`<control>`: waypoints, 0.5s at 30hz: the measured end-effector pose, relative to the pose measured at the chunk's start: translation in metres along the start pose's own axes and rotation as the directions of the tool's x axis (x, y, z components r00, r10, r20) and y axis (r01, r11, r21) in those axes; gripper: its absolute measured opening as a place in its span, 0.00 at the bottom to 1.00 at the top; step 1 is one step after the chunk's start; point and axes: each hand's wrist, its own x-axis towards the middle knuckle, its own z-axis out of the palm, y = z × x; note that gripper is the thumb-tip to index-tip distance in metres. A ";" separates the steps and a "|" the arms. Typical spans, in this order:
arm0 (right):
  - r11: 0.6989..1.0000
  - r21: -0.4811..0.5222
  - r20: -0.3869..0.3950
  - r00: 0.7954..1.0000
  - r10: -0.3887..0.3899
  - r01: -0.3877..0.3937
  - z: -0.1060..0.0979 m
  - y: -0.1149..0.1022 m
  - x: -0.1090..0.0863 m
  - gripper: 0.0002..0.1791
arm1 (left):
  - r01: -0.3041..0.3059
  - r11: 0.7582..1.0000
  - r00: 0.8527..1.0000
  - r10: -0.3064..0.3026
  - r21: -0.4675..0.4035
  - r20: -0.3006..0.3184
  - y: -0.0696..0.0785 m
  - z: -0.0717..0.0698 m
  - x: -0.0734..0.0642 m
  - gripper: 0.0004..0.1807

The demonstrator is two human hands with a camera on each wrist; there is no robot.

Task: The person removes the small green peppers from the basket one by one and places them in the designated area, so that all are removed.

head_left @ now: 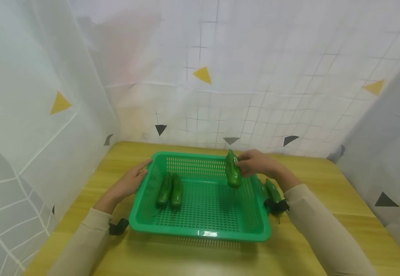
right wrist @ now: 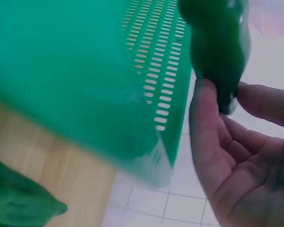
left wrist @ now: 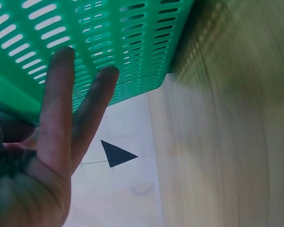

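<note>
My right hand (head_left: pixel 255 163) pinches a glossy green pepper (head_left: pixel 233 170) by its narrow tip, between thumb and fingers. The pepper hangs over the right part of a green plastic basket (head_left: pixel 200 233), stem end down. Two more green peppers, a left one (head_left: pixel 164 190) and a right one (head_left: pixel 176 192), lie side by side inside the basket on its left. At the basket's left side is my left hand (head_left: pixel 130 182). In the left wrist view, two straight fingers (left wrist: pixel 57 113) rest against the slotted outer wall (left wrist: pixel 132 42).
Outside the basket on the right, more green peppers (head_left: pixel 273 191) lie on the wooden table (head_left: pixel 310 214), partly behind the right wrist. A white patterned sheet (head_left: pixel 172 103) hangs behind the table and along both sides. Black straps (head_left: pixel 118 227) show at the wrists.
</note>
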 end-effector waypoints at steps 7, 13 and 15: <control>1.000 0.002 -0.018 1.000 0.011 -0.011 -0.004 0.004 -0.005 0.20 | -0.005 1.000 1.000 0.005 0.021 0.002 0.001 -0.002 0.001 0.29; 0.999 0.034 -0.042 0.999 0.025 -0.024 -0.010 0.006 -0.010 0.23 | -0.003 1.000 1.000 0.003 0.005 0.009 0.003 -0.003 0.001 0.30; 0.999 0.030 -0.043 0.999 0.033 -0.032 -0.011 0.008 -0.013 0.22 | -0.001 1.000 1.000 0.001 -0.003 0.013 0.002 -0.002 0.001 0.30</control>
